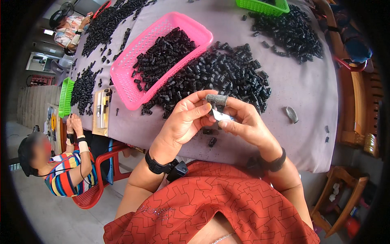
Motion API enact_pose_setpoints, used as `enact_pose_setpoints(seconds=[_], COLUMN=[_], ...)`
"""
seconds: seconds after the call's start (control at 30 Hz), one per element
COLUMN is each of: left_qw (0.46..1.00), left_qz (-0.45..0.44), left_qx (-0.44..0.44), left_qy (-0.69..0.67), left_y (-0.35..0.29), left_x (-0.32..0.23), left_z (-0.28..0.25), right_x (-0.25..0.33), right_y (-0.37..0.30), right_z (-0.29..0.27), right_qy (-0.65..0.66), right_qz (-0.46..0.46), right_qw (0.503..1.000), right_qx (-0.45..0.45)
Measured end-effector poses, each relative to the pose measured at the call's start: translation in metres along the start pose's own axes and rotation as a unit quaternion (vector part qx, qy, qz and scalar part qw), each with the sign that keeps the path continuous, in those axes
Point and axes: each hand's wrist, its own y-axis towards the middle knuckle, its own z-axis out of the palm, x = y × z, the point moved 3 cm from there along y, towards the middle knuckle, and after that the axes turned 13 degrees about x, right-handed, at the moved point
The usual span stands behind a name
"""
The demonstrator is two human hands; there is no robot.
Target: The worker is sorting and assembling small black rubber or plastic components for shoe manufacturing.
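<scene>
My left hand (183, 118) is closed in a pinch in front of the large heap of small black plastic parts (219, 73). Between its fingertips is a small black plastic part (220, 108), mostly hidden. Close against it, my right hand (245, 120) grips a small white blade-like piece (220, 116) between thumb and fingers. A rough grey tube (216, 99), like a fabric finger sleeve, sits across the fingertips; I cannot tell which finger, if any, is in it. Several loose black parts lie on the cloth below my hands.
A pink basket (122, 77) of black parts stands beyond my left hand. Another grey sleeve-like piece (291, 115) lies at right. More heaps and green baskets (66, 97) are farther off. Two people sit along the left side; another person's arm (331, 24) shows at far right.
</scene>
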Motion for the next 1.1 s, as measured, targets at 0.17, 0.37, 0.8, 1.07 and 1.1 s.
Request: enact_pose_setpoints(seconds=[0.17, 0.37, 0.8, 1.07, 1.1], left_qw=[1.000, 1.000, 1.000, 0.918, 0.852], left_qz=[-0.010, -0.017, -0.009, 0.231, 0.276], left_qx=[0.024, 0.023, 0.027, -0.102, -0.176], left_qy=[-0.006, -0.006, -0.002, 0.306, 0.408], left_y=[-0.002, -0.001, -0.001, -0.001, -0.007], left_x=[0.000, 0.002, 0.001, -0.099, -0.114], left_z=[0.000, 0.003, 0.001, 0.001, 0.001], right_x=[0.001, -0.008, -0.009, -0.002, -0.005], right_y=[0.001, 0.000, 0.004, -0.001, 0.001], right_z=[0.001, -0.005, -0.005, -0.010, -0.014], right_qy=[0.020, 0.062, 0.048, 0.053, 0.053], right_qz=[0.006, 0.009, 0.007, -0.019, -0.037], right_qw=[1.000, 0.998, 0.999, 0.997, 0.995], right_qx=[0.001, -0.010, -0.005, -0.058, -0.070])
